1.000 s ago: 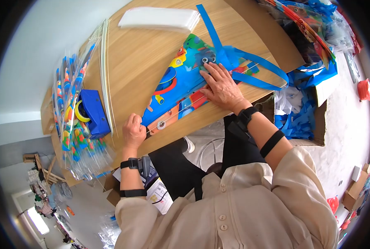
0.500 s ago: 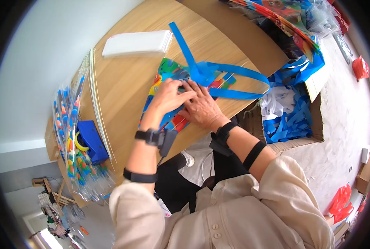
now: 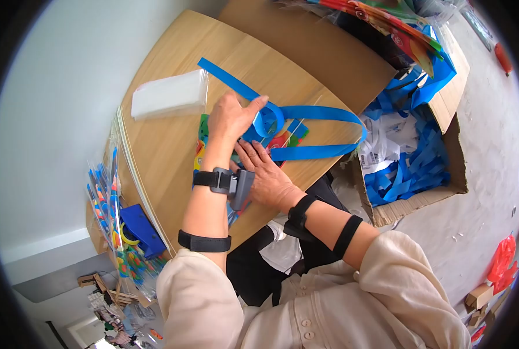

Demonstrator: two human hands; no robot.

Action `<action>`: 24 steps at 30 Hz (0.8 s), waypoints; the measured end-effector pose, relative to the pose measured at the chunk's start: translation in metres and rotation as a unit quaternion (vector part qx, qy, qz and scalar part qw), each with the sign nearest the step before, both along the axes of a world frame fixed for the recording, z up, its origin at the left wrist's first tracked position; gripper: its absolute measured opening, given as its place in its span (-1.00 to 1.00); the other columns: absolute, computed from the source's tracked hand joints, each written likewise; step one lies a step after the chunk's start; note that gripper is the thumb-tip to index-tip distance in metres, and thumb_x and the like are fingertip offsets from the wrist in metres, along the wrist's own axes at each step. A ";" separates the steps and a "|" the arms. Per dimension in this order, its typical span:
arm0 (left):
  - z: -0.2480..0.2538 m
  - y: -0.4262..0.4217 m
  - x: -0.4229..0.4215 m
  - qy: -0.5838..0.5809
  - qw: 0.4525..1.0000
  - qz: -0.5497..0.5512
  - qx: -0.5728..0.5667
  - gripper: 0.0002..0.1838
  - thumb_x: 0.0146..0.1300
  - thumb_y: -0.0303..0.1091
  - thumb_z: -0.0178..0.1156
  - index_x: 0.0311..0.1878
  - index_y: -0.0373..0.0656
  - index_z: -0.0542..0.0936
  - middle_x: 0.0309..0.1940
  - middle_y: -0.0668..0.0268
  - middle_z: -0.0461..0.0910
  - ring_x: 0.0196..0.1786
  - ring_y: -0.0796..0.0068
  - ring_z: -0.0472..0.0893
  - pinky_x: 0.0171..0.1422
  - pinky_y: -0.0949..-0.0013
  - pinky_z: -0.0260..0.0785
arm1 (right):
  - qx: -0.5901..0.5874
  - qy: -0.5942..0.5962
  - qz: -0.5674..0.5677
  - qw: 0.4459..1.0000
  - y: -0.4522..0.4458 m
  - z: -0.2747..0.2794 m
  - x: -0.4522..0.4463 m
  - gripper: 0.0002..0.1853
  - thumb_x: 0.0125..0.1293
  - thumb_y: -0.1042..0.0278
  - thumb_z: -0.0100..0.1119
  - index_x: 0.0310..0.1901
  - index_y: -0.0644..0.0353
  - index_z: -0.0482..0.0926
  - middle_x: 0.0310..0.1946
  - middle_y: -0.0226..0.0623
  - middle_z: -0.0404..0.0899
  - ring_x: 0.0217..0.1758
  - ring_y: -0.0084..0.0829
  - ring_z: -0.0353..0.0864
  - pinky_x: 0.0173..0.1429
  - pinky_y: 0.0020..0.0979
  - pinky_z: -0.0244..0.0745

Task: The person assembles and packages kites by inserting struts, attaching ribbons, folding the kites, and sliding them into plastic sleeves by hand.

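A brightly printed kite (image 3: 201,142) with thin rods lies on the wooden table, mostly covered by my hands and forearms. A long blue ribbon (image 3: 320,152) loops out from it to the right, curls in the middle and runs to a loose end at the upper left. Over that curled part is my left hand (image 3: 230,119), its thumb stretched apart from the bent fingers and against the ribbon; the fingertips are partly hidden. My right hand (image 3: 268,177) rests flat on the kite, fingers extended, just below the curl.
A stack of clear plastic sleeves (image 3: 169,96) lies on the wooden table (image 3: 172,49). Thin white rods (image 3: 134,168), a blue tape dispenser (image 3: 142,230) and bagged printed kites (image 3: 105,192) line the left edge. At right stands a cardboard box (image 3: 458,160) of blue ribbons.
My left hand has lifted away from my right hand and moved up to the ribbon. The ribbon's free end now leans further left and its middle curls. The view has shifted slightly.
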State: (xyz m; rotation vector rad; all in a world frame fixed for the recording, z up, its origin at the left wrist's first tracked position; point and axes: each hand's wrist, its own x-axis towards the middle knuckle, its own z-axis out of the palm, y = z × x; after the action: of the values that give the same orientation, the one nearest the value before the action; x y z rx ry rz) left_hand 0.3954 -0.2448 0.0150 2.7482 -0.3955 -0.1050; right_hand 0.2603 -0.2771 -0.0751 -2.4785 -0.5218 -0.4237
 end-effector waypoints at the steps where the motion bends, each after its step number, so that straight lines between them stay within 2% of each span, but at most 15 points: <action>1: -0.002 -0.002 0.001 0.001 1.000 -0.002 0.003 -0.42 0.01 0.12 0.39 -0.34 -0.36 0.62 -0.45 -0.06 0.63 -0.34 0.21 0.64 -0.22 0.22 0.46 | 0.003 0.001 -0.002 1.000 0.000 -0.001 -0.001 -0.42 0.17 0.08 0.04 0.19 0.22 0.50 0.38 0.17 0.20 0.53 0.04 0.01 0.58 0.05 -0.29; 3: -0.012 -0.005 0.011 0.106 0.987 -0.009 0.122 -0.43 0.01 0.08 0.42 -0.35 -0.38 0.62 -0.43 -0.06 0.64 -0.38 0.21 0.63 -0.24 0.25 0.46 | -0.043 0.012 -0.012 0.999 -0.003 0.002 -0.002 -0.30 0.14 -0.04 0.07 0.30 0.15 0.38 0.40 0.06 0.15 0.52 -0.01 0.04 0.58 -0.02 -0.20; 4: -0.042 0.011 0.024 0.105 0.993 -0.054 0.027 -0.47 -0.04 0.00 0.46 -0.38 -0.40 0.61 -0.51 -0.02 0.62 -0.46 0.25 0.61 -0.30 0.29 0.45 | -0.042 0.014 -0.014 0.999 -0.003 0.002 -0.002 -0.30 0.14 -0.04 0.07 0.30 0.15 0.38 0.40 0.06 0.15 0.52 -0.01 0.04 0.58 -0.02 -0.20; 5: -0.041 0.008 0.024 0.106 0.992 -0.057 0.028 -0.47 -0.04 0.00 0.46 -0.38 -0.40 0.61 -0.51 -0.02 0.62 -0.46 0.25 0.61 -0.30 0.29 0.45 | -0.044 0.016 -0.014 0.999 -0.003 0.003 -0.002 -0.31 0.14 -0.04 0.07 0.29 0.15 0.39 0.40 0.06 0.16 0.52 -0.02 0.04 0.58 -0.02 -0.20; 7: -0.039 0.003 0.024 0.200 0.976 0.039 -0.082 -0.58 -0.05 -0.13 0.46 -0.41 -0.36 0.62 -0.52 0.07 0.63 -0.48 0.35 0.59 -0.33 0.30 0.44 | -0.044 0.021 -0.017 0.999 -0.003 0.003 -0.002 -0.32 0.15 -0.04 0.07 0.28 0.16 0.41 0.39 0.05 0.17 0.52 -0.02 0.04 0.58 -0.02 -0.20; 8: -0.012 -0.009 0.014 0.211 0.977 0.018 -0.006 -0.65 -0.06 -0.19 0.46 -0.39 -0.31 0.63 -0.48 0.16 0.63 -0.41 0.41 0.58 -0.30 0.32 0.43 | -0.039 0.016 -0.019 0.999 -0.002 0.002 -0.002 -0.32 0.15 -0.04 0.06 0.28 0.15 0.41 0.40 0.05 0.17 0.52 -0.02 0.04 0.58 -0.02 -0.20; 11: -0.034 -0.005 0.020 0.112 0.991 -0.037 0.062 -0.63 -0.13 -0.27 0.44 -0.31 -0.34 0.63 -0.44 0.05 0.66 -0.35 0.19 0.66 -0.20 0.25 0.49 | -0.039 0.017 -0.018 0.999 -0.001 0.001 -0.002 -0.33 0.16 -0.03 0.06 0.28 0.15 0.42 0.40 0.05 0.16 0.52 -0.03 0.04 0.58 -0.02 -0.20; 12: -0.040 -0.002 0.023 0.112 0.991 -0.036 0.063 -0.63 -0.13 -0.27 0.44 -0.31 -0.34 0.63 -0.44 0.05 0.66 -0.35 0.19 0.66 -0.20 0.25 0.49 | -0.045 0.023 -0.015 0.999 -0.001 0.001 -0.002 -0.33 0.16 -0.02 0.06 0.28 0.14 0.41 0.40 0.06 0.16 0.52 -0.03 0.04 0.58 -0.02 -0.21; 14: -0.044 0.003 0.026 0.162 0.984 -0.035 -0.065 -0.74 -0.15 -0.50 0.35 -0.32 -0.36 0.61 -0.45 0.11 0.65 -0.36 0.23 0.64 -0.25 0.25 0.48 | -0.038 0.026 -0.010 0.999 -0.003 0.002 -0.001 -0.33 0.17 -0.02 0.06 0.30 0.13 0.39 0.40 0.06 0.16 0.52 -0.03 0.04 0.58 -0.01 -0.21; 15: -0.041 0.007 0.024 0.163 0.984 -0.034 -0.064 -0.74 -0.15 -0.50 0.35 -0.32 -0.36 0.61 -0.45 0.11 0.65 -0.36 0.23 0.64 -0.25 0.25 0.48 | -0.032 0.031 -0.005 0.999 -0.003 0.002 -0.002 -0.32 0.18 -0.01 0.06 0.32 0.12 0.37 0.40 0.05 0.16 0.52 -0.03 0.05 0.58 0.00 -0.22; 16: -0.038 0.012 0.021 0.170 0.973 -0.007 -0.155 -0.74 -0.17 -0.58 0.29 -0.30 -0.37 0.60 -0.42 0.13 0.64 -0.34 0.27 0.64 -0.25 0.27 0.48 | -0.031 0.031 -0.003 0.999 -0.003 0.002 -0.003 -0.32 0.18 -0.01 0.06 0.32 0.12 0.37 0.40 0.05 0.16 0.52 -0.03 0.05 0.58 0.00 -0.22; 18: -0.022 0.026 0.014 0.227 0.927 0.025 -0.299 -0.64 -0.19 -0.68 0.20 -0.19 -0.35 0.60 -0.31 0.20 0.60 -0.21 0.39 0.59 -0.19 0.33 0.48 | -0.084 0.032 -0.012 0.996 -0.003 0.004 -0.004 -0.35 0.21 -0.03 0.08 0.30 0.12 0.39 0.36 0.03 0.23 0.50 -0.03 0.08 0.58 0.00 -0.22; 20: 0.002 0.053 -0.001 0.320 0.859 0.024 -0.398 -0.52 -0.19 -0.67 0.18 -0.05 -0.36 0.56 -0.23 0.22 0.58 -0.13 0.42 0.56 -0.11 0.38 0.48 | -0.058 0.038 -0.006 0.998 -0.003 0.005 -0.004 -0.35 0.22 -0.05 0.10 0.29 0.13 0.40 0.33 0.02 0.26 0.49 -0.03 0.10 0.58 0.00 -0.21; 22: 0.019 0.096 -0.019 0.340 0.858 -0.039 -0.383 -0.41 -0.19 -0.63 0.22 0.08 -0.33 0.50 -0.09 0.28 0.54 -0.03 0.47 0.53 0.02 0.44 0.47 | -0.029 0.032 -0.004 0.999 -0.004 0.003 -0.004 -0.33 0.22 -0.11 0.15 0.27 0.16 0.42 0.26 0.00 0.35 0.45 -0.03 0.17 0.58 -0.01 -0.19; 24: 0.034 0.148 -0.043 0.310 0.891 -0.024 -0.332 -0.38 -0.22 -0.59 0.24 0.09 -0.32 0.49 -0.12 0.32 0.54 -0.06 0.50 0.54 0.04 0.45 0.45 | -0.028 0.047 0.003 0.999 -0.003 0.003 -0.004 -0.33 0.23 -0.11 0.14 0.27 0.16 0.42 0.26 0.01 0.35 0.45 -0.03 0.17 0.58 -0.01 -0.19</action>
State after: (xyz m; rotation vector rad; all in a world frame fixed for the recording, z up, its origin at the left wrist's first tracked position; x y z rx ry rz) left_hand 0.3520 -0.0973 0.0490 1.8931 -0.2491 -0.7006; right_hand 0.2561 -0.2798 -0.0725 -2.5354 -0.5106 -0.2928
